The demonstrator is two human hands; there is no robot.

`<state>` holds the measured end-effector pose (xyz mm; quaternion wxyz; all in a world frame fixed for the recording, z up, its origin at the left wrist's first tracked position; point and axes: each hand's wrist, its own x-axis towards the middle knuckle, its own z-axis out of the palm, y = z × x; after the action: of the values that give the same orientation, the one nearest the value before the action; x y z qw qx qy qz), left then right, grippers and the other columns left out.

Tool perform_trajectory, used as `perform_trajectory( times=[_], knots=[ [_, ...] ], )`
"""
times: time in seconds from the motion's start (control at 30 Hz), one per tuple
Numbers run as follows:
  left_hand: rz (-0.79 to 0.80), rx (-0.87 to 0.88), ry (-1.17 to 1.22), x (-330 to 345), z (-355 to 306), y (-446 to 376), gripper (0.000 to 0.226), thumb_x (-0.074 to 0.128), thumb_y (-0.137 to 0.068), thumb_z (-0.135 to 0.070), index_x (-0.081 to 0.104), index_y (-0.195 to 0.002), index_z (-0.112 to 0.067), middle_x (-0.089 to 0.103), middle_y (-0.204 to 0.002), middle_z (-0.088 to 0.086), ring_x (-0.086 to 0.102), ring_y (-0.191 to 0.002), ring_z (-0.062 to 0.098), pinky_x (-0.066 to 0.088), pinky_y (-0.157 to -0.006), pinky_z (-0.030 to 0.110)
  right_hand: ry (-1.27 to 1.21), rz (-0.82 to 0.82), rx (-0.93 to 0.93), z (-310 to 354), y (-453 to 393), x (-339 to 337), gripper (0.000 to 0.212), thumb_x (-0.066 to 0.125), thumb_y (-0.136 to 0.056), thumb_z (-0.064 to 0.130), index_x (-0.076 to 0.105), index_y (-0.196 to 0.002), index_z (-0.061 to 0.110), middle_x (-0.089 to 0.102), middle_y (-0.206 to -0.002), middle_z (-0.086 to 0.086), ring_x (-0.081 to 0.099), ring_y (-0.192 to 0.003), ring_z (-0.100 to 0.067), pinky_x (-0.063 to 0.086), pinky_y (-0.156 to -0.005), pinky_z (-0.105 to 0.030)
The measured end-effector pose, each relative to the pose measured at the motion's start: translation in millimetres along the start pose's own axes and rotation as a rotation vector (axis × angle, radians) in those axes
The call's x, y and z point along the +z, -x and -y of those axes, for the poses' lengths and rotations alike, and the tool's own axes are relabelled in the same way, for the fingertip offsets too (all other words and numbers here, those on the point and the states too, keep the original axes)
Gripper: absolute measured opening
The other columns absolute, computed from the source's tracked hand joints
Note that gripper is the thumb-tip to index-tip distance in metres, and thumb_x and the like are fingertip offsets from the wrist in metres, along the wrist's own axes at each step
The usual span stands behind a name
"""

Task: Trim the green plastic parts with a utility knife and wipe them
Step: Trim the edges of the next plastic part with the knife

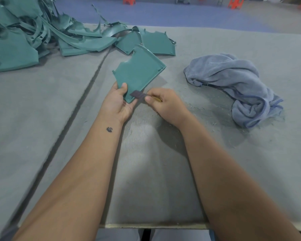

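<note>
While the left hand (118,101) grips a green part (139,73) above the table (42,119), the right hand (165,103) pinches a knife (139,96) against its near edge. A blue towel (236,87) lies right.

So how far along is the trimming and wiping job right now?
Done: can't tell; no finished parts stand apart, only shavings on the table. In hand: the left hand holds one green part while the right hand works the utility knife on its near edge. Left: wiping it with the blue cloth, then the green pile.
</note>
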<state>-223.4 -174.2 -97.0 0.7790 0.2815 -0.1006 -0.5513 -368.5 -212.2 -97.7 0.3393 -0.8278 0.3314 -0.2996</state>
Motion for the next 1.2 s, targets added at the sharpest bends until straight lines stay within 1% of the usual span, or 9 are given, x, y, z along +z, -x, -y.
perform_trajectory(
  times=[0.1,0.17,0.33,0.4,0.57,0.7,0.9,1.03,1.2],
  knots=[
    [-0.001,-0.002,-0.051,1,1,1,0.028,0.029,-0.104,-0.005,0.054,-0.114,-0.014,0.075,-0.085,0.009,0.073,-0.074,0.023,0.058,-0.056,0.034,-0.245,-0.187,0.085,-1,1,-2,0.027,0.050,-0.098,0.011,0.051,-0.072,0.021,0.043,-0.054,0.003,0.038,-0.049,-0.007,0.033,-0.051,-0.023],
    [0.016,0.027,-0.143,2,1,2,0.030,0.031,-0.104,-0.005,0.055,-0.110,-0.022,0.073,-0.096,0.003,0.072,-0.084,0.021,0.059,-0.061,0.034,-0.356,-0.326,0.144,-1,1,-5,0.026,0.048,-0.099,0.013,0.050,-0.073,0.018,0.044,-0.055,-0.002,0.037,-0.049,-0.010,0.032,-0.048,-0.025],
    [0.138,0.147,-0.283,7,3,6,0.032,0.034,-0.104,-0.004,0.055,-0.112,-0.027,0.071,-0.101,-0.007,0.068,-0.096,0.018,0.060,-0.075,0.041,-0.378,-0.444,0.230,-5,-2,-6,0.024,0.048,-0.099,0.017,0.051,-0.075,0.017,0.047,-0.054,0.000,0.036,-0.047,-0.012,0.031,-0.048,-0.027],
    [0.154,0.176,-0.314,7,4,6,0.032,0.034,-0.103,-0.003,0.053,-0.114,-0.025,0.070,-0.103,-0.006,0.067,-0.098,0.018,0.059,-0.078,0.040,-0.363,-0.435,0.229,-7,-3,-6,0.024,0.047,-0.099,0.017,0.051,-0.075,0.016,0.046,-0.056,-0.004,0.036,-0.050,-0.014,0.030,-0.049,-0.028],
    [0.116,0.195,-0.281,6,1,4,0.031,0.034,-0.104,-0.004,0.055,-0.109,-0.025,0.074,-0.091,-0.008,0.071,-0.084,0.012,0.059,-0.065,0.031,-0.277,-0.316,0.178,-9,-5,-3,0.023,0.050,-0.097,0.014,0.051,-0.074,0.011,0.039,-0.062,-0.012,0.033,-0.059,-0.023,0.028,-0.058,-0.035],
    [0.077,0.187,-0.307,2,0,4,0.031,0.034,-0.104,-0.007,0.056,-0.108,-0.029,0.074,-0.089,-0.011,0.071,-0.085,0.013,0.059,-0.062,0.032,-0.282,-0.257,0.176,-11,-3,-4,0.023,0.050,-0.097,0.015,0.052,-0.074,0.010,0.040,-0.061,-0.012,0.030,-0.056,-0.021,0.025,-0.055,-0.033],
    [0.066,0.194,-0.275,1,0,4,0.032,0.033,-0.104,-0.006,0.056,-0.107,-0.028,0.075,-0.087,-0.011,0.072,-0.081,0.011,0.057,-0.059,0.029,-0.332,-0.206,0.203,-11,-4,-4,0.030,0.049,-0.096,0.011,0.048,-0.067,0.018,0.036,-0.052,-0.001,0.030,-0.050,-0.015,0.024,-0.048,-0.027],
    [0.092,0.206,-0.228,4,3,4,0.030,0.032,-0.104,-0.003,0.053,-0.111,-0.023,0.072,-0.096,-0.004,0.070,-0.084,0.015,0.057,-0.063,0.029,-0.166,-0.093,0.194,-9,-4,2,0.032,0.053,-0.094,0.015,0.054,-0.062,0.022,0.039,-0.042,0.011,0.033,-0.048,-0.014,0.028,-0.054,-0.030],
    [0.077,0.193,-0.186,4,2,3,0.032,0.032,-0.104,-0.003,0.054,-0.114,-0.024,0.072,-0.097,-0.004,0.070,-0.086,0.015,0.058,-0.067,0.031,-0.258,-0.203,0.171,-6,-1,-2,0.031,0.050,-0.096,0.013,0.051,-0.066,0.021,0.042,-0.052,0.000,0.033,-0.047,-0.012,0.028,-0.047,-0.025]
  ],
)
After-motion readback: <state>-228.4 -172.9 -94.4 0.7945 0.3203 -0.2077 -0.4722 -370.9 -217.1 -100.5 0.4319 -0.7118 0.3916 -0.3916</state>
